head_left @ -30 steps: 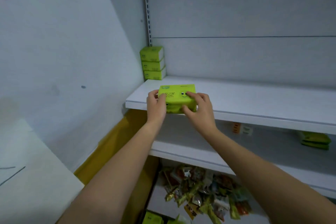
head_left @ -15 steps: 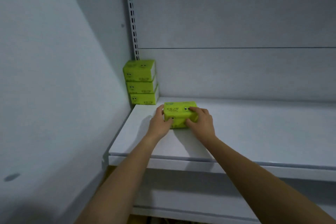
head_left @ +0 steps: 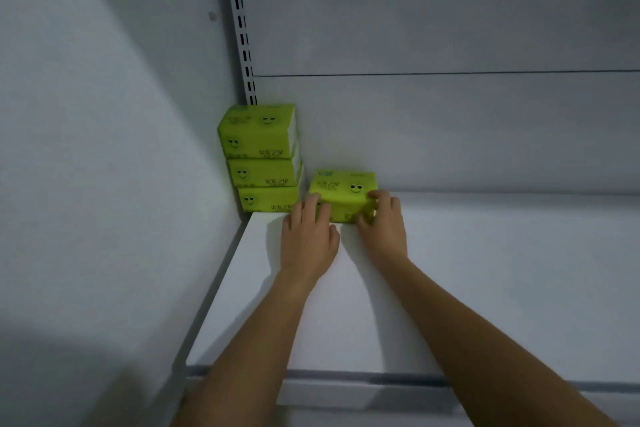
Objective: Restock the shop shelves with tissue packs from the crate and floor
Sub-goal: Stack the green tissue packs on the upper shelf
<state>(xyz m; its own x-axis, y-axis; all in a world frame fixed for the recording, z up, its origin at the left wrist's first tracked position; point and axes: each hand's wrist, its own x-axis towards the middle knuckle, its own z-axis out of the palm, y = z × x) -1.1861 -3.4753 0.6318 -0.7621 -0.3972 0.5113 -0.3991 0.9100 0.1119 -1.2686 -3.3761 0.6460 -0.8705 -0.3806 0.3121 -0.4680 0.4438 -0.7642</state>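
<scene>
A lime-green tissue pack (head_left: 343,189) with a smiley face lies on the white shelf (head_left: 485,270), close to the back panel. My left hand (head_left: 306,239) grips its front left corner and my right hand (head_left: 382,224) grips its front right corner. Just to its left, a stack of three matching green packs (head_left: 259,158) stands in the shelf's back left corner, a small gap away from the held pack. The crate and the floor are out of view.
A grey side wall (head_left: 104,149) closes off the left. A slotted upright rail (head_left: 240,21) runs up the back corner above the stack. The grey back panel (head_left: 450,132) spans the rear. The shelf's front lip (head_left: 381,380) runs across the bottom.
Both hands have pushed the pack from the shelf's front edge to the back, beside the stack. My view has moved closer in and up, so the lower shelves are gone from sight.
</scene>
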